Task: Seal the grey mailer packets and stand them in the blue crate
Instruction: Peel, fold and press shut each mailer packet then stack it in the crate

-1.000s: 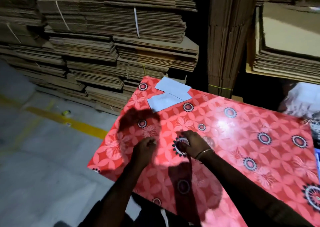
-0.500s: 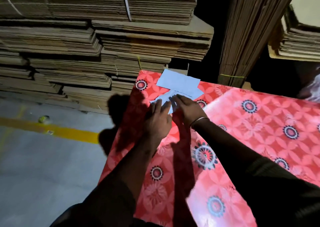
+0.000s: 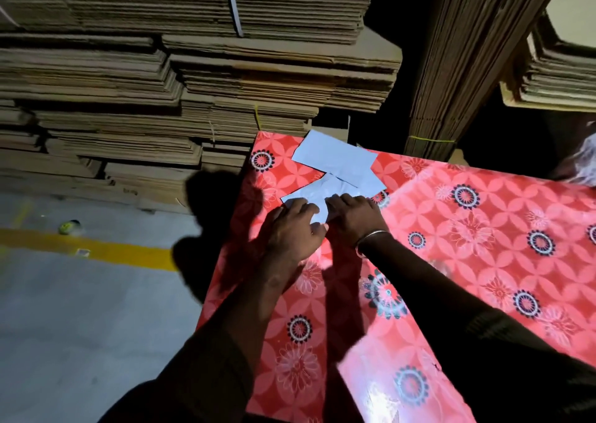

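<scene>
Two grey mailer packets lie overlapped at the far left corner of the red floral table [image 3: 483, 229]. The farther packet [image 3: 335, 154] lies flat and untouched. Both hands are on the nearer, crumpled packet [image 3: 322, 192]. My left hand [image 3: 290, 232] has its fingers over the packet's left near corner and its thumb at the near edge. My right hand [image 3: 354, 219], with a metal bangle at the wrist, curls its fingers over the right near part. The near edge shows between the two thumbs. No blue crate is in view.
Tall stacks of flattened cardboard [image 3: 193, 67] stand right behind the table's far edge, with an upright bundle [image 3: 451, 83] at the back right. Left of the table is grey floor with a yellow line [image 3: 96, 255] and a small green object [image 3: 68, 227].
Both hands have left the middle of the table, reached to the far left corner and now hold the nearer packet. The camera has moved closer to the packets.
</scene>
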